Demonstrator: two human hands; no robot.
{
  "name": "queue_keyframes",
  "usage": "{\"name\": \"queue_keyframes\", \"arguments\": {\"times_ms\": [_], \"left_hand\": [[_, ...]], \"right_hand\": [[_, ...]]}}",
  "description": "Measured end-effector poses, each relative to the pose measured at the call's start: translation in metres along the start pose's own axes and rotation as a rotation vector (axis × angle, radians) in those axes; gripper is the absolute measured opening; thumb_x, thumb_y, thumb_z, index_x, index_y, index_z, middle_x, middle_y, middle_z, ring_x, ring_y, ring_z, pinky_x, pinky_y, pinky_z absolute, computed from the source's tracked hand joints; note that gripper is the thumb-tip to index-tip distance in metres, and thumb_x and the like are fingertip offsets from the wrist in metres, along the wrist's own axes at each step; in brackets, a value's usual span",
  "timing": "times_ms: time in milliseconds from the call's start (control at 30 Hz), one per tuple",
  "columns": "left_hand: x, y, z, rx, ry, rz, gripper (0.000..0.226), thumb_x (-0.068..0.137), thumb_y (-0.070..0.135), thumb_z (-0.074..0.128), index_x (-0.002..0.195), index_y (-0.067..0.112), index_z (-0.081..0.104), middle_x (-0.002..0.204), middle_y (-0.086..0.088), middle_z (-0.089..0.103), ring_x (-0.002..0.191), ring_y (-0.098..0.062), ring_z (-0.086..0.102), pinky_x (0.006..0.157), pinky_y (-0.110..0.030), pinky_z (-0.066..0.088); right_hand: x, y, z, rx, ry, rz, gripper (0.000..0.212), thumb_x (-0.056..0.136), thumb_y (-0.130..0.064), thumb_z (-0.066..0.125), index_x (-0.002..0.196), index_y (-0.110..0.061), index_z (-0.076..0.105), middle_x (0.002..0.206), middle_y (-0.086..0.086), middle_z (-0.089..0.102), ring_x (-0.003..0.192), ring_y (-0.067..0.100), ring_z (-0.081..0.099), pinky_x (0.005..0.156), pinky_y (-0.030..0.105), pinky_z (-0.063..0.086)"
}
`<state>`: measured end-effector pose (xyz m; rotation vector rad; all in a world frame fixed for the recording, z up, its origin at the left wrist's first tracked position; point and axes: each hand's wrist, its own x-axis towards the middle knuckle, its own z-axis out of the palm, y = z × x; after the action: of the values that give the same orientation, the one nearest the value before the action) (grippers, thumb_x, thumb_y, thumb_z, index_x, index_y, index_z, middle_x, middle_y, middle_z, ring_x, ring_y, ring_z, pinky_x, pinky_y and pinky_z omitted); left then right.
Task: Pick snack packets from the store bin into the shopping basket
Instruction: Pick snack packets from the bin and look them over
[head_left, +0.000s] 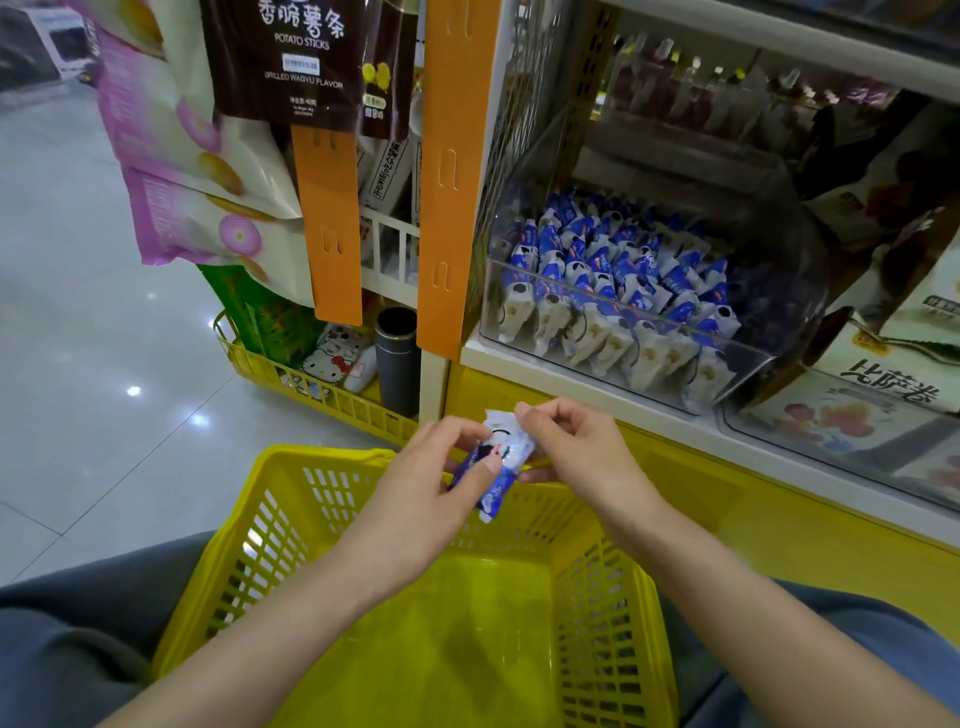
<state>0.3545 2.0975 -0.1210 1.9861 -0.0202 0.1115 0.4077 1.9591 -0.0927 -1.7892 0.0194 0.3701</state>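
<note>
Both my hands pinch one blue-white snack pkt (497, 457) over the yellow basket's (332, 499) far rim: left hand (441, 483) low, right hand (566, 447) at top seal. Looks light, crinkly, slippery; grip crimped ends, not middle.

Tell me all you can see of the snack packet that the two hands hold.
The snack packet is a small sealed pouch, white and blue with dark print, of glossy film as it looks. It is tilted, upper end white with a crimped edge, lower end blue. The left hand and the right hand both pinch it above the yellow basket's far rim.
</note>
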Motion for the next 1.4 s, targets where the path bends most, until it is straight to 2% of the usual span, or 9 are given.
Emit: {"name": "queue_keyframes", "arguments": {"times_ms": [167, 333, 467, 533, 767, 1033, 1100, 1300, 1400], "left_hand": [[0.005, 0.002, -0.005, -0.267, 0.025, -0.169, 0.023, 0.087, 0.016, 0.061, 0.109, 0.018, 0.052, 0.105, 0.002, 0.061, 0.092, -0.004, 0.057, 0.074, -0.013, 0.048], [0.012, 0.004, -0.006, -0.522, 0.045, -0.368, 0.017, 0.096, 0.014, 0.046, 0.097, 0.025, 0.058, 0.094, 0.0, 0.067, 0.079, -0.009, 0.064, 0.061, -0.016, 0.049], [0.012, 0.005, -0.003, -0.575, 0.042, -0.408, 0.027, 0.096, 0.007, 0.04, 0.093, 0.025, 0.06, 0.086, -0.001, 0.069, 0.07, -0.008, 0.065, 0.058, -0.018, 0.05], [0.013, 0.004, -0.003, -0.599, 0.049, -0.406, 0.02, 0.096, 0.016, 0.043, 0.096, 0.024, 0.061, 0.091, -0.002, 0.07, 0.078, -0.013, 0.066, 0.073, -0.028, 0.051], [0.014, 0.007, -0.008, -0.699, 0.003, -0.377, 0.019, 0.095, 0.014, 0.045, 0.103, 0.018, 0.061, 0.098, -0.004, 0.073, 0.085, -0.014, 0.069, 0.072, -0.03, 0.054], [0.015, 0.012, -0.021, -0.51, -0.018, -0.288, 0.029, 0.085, -0.002, 0.055, 0.109, 0.013, 0.061, 0.099, -0.003, 0.072, 0.084, -0.01, 0.067, 0.076, -0.02, 0.054], [0.015, 0.012, -0.026, -0.491, -0.072, -0.277, 0.039, 0.082, -0.005, 0.058, 0.114, 0.017, 0.057, 0.102, -0.002, 0.07, 0.084, -0.007, 0.068, 0.066, -0.017, 0.053], [0.017, 0.01, -0.031, -0.454, 0.109, -0.2, 0.033, 0.082, 0.004, 0.065, 0.107, 0.025, 0.064, 0.097, 0.006, 0.071, 0.087, -0.009, 0.067, 0.072, -0.025, 0.056], [0.016, 0.007, -0.028, -0.405, 0.226, -0.19, 0.026, 0.085, 0.008, 0.063, 0.104, 0.025, 0.064, 0.094, 0.007, 0.07, 0.082, -0.004, 0.066, 0.067, -0.018, 0.054]], "right_hand": [[-0.005, 0.0, 0.005, 0.082, -0.177, -0.088, 0.02, 0.092, -0.014, 0.052, 0.106, -0.002, 0.06, 0.099, 0.005, 0.066, 0.079, 0.008, 0.064, 0.068, 0.016, 0.054], [-0.004, 0.001, 0.008, -0.155, -0.061, -0.213, 0.03, 0.083, -0.007, 0.065, 0.109, -0.016, 0.055, 0.104, -0.005, 0.06, 0.082, 0.004, 0.057, 0.068, 0.007, 0.046], [-0.003, 0.005, 0.012, -0.167, 0.002, -0.137, 0.049, 0.08, -0.014, 0.069, 0.121, -0.014, 0.044, 0.11, -0.004, 0.053, 0.092, 0.012, 0.059, 0.083, 0.026, 0.052], [-0.002, 0.003, 0.012, -0.148, 0.012, -0.121, 0.054, 0.078, -0.015, 0.071, 0.124, -0.012, 0.042, 0.114, -0.002, 0.052, 0.094, 0.014, 0.059, 0.087, 0.033, 0.052], [-0.009, -0.003, 0.011, -0.01, -0.139, -0.07, 0.032, 0.09, -0.013, 0.057, 0.12, -0.002, 0.055, 0.119, 0.011, 0.062, 0.103, 0.015, 0.059, 0.069, 0.013, 0.051], [-0.005, -0.01, -0.001, 0.001, -0.109, -0.092, 0.014, 0.088, -0.014, 0.058, 0.099, -0.009, 0.064, 0.092, 0.013, 0.07, 0.071, 0.01, 0.063, 0.065, 0.019, 0.049], [-0.006, -0.01, -0.002, -0.035, -0.161, -0.088, 0.011, 0.089, -0.016, 0.058, 0.092, -0.009, 0.065, 0.084, 0.009, 0.07, 0.063, 0.003, 0.061, 0.059, 0.014, 0.048], [-0.007, -0.008, -0.005, 0.206, -0.206, -0.001, 0.034, 0.088, -0.022, 0.056, 0.118, -0.006, 0.056, 0.108, 0.015, 0.069, 0.095, 0.023, 0.066, 0.084, 0.027, 0.053], [-0.01, -0.01, -0.003, 0.186, -0.273, -0.024, 0.048, 0.079, -0.009, 0.066, 0.123, -0.013, 0.048, 0.111, 0.004, 0.068, 0.093, 0.014, 0.068, 0.076, 0.018, 0.054]]}}
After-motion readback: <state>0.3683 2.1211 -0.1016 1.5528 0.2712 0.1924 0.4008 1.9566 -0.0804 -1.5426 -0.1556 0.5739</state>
